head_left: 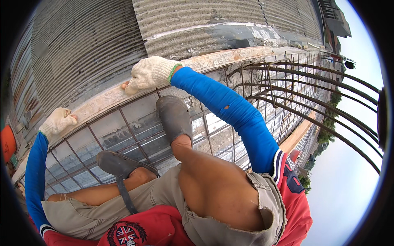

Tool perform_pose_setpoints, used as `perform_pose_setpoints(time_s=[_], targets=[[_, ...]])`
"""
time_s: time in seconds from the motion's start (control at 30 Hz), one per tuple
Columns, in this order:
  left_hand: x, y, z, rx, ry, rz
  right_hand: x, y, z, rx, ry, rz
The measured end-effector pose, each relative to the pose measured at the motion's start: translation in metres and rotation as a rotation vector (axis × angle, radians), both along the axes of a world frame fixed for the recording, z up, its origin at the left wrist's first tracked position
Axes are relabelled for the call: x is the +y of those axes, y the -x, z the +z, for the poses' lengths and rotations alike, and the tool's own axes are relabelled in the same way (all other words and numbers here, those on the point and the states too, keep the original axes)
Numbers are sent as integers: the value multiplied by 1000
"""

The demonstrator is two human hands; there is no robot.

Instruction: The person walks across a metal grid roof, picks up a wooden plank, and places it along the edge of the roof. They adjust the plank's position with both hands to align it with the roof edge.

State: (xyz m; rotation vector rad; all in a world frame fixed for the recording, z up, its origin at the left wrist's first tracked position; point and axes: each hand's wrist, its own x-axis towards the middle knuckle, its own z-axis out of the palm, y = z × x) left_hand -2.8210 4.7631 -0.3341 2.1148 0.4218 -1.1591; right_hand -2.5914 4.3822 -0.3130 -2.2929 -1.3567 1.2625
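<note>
My left hand, in a cream knitted glove, is closed over the edge of a long pale wooden board at the left. Farther right along the same board, my right hand grips its edge in a matching glove with a green cuff. A bare fingertip pokes out of each glove. The fingers on the board's far side are partly hidden. Below the board spreads a grid of thin steel bars. My feet, in dark rubber clogs, stand at this grid, close to the board.
Grey corrugated roofing sheets lie beyond the board. Thick ribbed reinforcing bars jut out at the right, tied with thinner steel hoops. Another wooden plank runs along the right side. An orange object sits at the far left.
</note>
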Motion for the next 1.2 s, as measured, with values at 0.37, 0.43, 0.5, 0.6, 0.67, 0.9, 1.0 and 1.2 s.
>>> perform_pose_setpoints(time_s=[0.37,0.43,0.5,0.6,0.67,0.9,1.0,1.2], targets=[[-7,-7,6,6,-36,-24,-2,0,0,-13,6,6],[-6,-9,4,15,-54,-60,-5,-1,-3,-12,0,0],[-6,-9,7,24,-71,-69,-2,-2,-2,6,-1,-4],[-6,-3,11,25,-88,-84,10,-1,1,-12,25,23],[-3,11,9,10,-62,-15,11,0,-7,-58,-87,60],[-11,-8,29,80,-95,-78,16,5,15,-3,2,-5],[-15,-7,34,105,-107,-80,19,10,12,-9,19,29],[-15,1,37,73,-89,-63,24,11,26,-49,73,40]])
